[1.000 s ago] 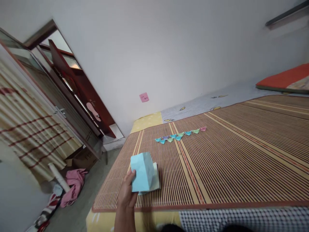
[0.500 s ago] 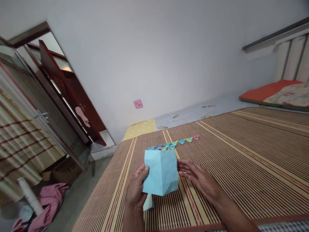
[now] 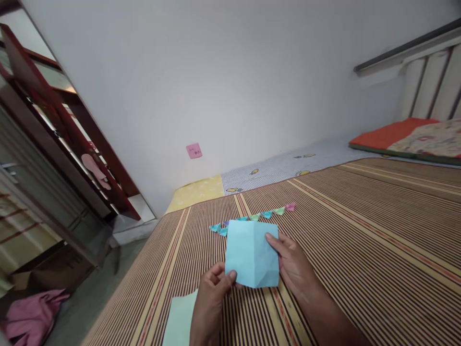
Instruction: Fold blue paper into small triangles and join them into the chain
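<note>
At the bottom of the frame, left of centre, we see our left hand beside pale green paper, which it partly covers. Its thumb and fingers pinch the lower left corner of a blue sheet of paper. Our right hand grips the sheet's right side, thumb on the front, fingers mostly hidden behind. The sheet is in the lower middle of the frame, tilted up towards us, with an upright crease down it. Under it we see a striped mat, and just beyond its top edge a row of small folded papers, partly hidden by the sheet. A pink cloth lies on the floor at lower left. Farther back, we see an orange cushion at right, a pink note on the wall, and a dark red door at upper left.
</note>
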A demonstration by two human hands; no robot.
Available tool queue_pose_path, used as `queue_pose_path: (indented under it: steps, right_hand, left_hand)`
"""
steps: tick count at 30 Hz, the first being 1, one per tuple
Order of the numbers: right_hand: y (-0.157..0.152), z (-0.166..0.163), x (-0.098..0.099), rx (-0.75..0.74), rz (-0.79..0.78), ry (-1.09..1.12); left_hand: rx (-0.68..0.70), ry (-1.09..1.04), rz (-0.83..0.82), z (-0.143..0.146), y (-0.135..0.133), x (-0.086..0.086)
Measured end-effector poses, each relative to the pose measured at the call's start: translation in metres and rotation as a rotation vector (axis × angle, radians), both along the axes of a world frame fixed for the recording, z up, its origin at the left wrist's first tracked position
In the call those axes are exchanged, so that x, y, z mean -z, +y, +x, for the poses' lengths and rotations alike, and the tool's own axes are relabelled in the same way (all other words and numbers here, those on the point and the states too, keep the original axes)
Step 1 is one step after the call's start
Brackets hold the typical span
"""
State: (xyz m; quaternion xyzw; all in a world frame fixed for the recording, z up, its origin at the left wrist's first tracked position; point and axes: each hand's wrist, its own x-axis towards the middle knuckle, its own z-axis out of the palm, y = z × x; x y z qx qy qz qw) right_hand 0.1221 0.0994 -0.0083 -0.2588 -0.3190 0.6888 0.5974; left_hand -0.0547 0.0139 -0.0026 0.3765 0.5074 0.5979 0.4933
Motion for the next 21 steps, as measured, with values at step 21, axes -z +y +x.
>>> queue_pose_path:
  steps: [21]
  right_hand:
    - [-0.008,0.01,-0.009,0.001,0.097,-0.223]
  left_hand:
    - [-0.528,-0.301,0.107,0.009,0.001,0.0]
